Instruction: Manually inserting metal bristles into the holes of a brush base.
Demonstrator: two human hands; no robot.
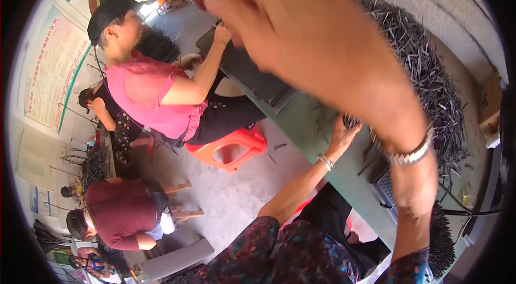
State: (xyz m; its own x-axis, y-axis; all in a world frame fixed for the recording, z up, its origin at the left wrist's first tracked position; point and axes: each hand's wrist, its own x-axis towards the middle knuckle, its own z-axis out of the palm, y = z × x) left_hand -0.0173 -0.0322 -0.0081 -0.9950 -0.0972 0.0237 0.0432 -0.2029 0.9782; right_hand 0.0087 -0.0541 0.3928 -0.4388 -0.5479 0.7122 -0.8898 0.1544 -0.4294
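My left hand (344,136), with a bracelet at its wrist, is low over the green table (306,117). Its fingers are closed round a small bundle of thin dark pieces (351,121), mostly hidden in the grip. Raised close in front of the view, my right hand (301,26) is large and smeared by motion. Its fingers are blurred and partly cut off by the upper edge, so whether they hold anything does not show. A metal watch band (411,154) circles that wrist. Past the right arm lies a big heap of thin dark strips (419,63).
A black tray (266,87) rests farther along the table. Beside it a co-worker in a pink top (150,93) sits on a red plastic stool (231,149). Other people sit at the left, one in a maroon shirt (118,214). A cardboard box (489,101) stands at the right.
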